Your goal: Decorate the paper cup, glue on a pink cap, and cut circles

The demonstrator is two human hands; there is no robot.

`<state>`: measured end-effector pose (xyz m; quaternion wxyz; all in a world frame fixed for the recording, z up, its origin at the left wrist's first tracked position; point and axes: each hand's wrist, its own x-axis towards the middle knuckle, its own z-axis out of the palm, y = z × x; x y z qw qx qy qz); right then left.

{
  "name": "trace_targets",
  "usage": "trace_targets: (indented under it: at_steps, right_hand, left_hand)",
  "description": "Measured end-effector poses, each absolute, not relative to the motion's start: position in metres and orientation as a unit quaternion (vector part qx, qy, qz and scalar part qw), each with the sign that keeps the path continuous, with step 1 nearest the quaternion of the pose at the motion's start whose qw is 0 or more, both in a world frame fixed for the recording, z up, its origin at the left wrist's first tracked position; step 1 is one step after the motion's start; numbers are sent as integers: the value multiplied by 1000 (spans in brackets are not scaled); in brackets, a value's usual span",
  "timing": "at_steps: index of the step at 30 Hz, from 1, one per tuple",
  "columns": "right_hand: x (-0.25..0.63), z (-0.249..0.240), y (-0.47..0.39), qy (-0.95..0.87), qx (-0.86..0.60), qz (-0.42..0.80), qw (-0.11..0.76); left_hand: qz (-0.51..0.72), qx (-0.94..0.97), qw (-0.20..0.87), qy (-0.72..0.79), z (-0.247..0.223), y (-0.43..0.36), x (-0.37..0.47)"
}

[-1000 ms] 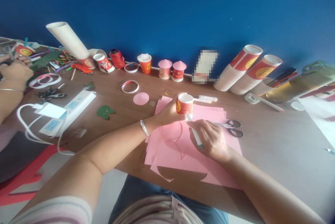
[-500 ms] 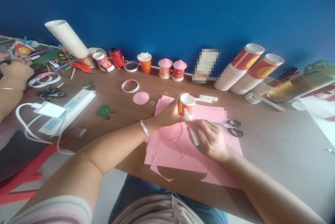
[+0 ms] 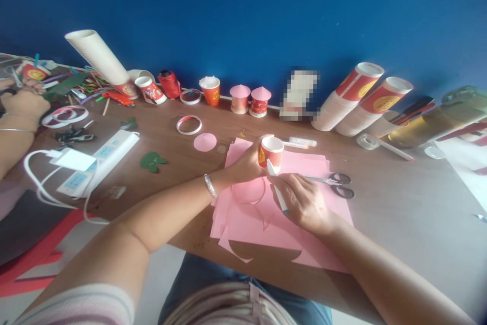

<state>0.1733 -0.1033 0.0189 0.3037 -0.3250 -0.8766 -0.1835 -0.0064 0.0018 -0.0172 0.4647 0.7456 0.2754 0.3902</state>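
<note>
My left hand (image 3: 255, 158) is closed around a red and white paper cup (image 3: 271, 148), its open mouth facing up. In my right hand (image 3: 302, 201) is a slim white tool (image 3: 280, 197) with a pointed white tip and a bit of teal at its lower end; its exact kind is unclear. That tip is against the cup's near side or very close to it. Under both hands lies a stack of pink paper (image 3: 243, 223) with round cuts in it. Black-handled scissors (image 3: 340, 185) rest on the paper, just beyond my right hand.
Two cups with pink cone tops (image 3: 260, 102) stand by the wall. Cup stacks (image 3: 344, 99) lean at right, another stack (image 3: 99, 56) at left. A pink paper disc (image 3: 205, 142), tape rings (image 3: 189, 124) and a power strip (image 3: 101, 160) lie left. Another person's hands (image 3: 26, 97) are far left.
Almost nothing differs. The white tool's tip has shifted very slightly at the cup's side, while both hands keep their hold.
</note>
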Motion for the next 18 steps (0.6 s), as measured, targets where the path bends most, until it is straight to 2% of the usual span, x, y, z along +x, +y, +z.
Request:
trace_targets:
  at_steps: [18]
  right_hand:
    - [172,18,-106,-874,-337,-176,302]
  left_hand:
    - [396,746,469,259,-10,1,-5]
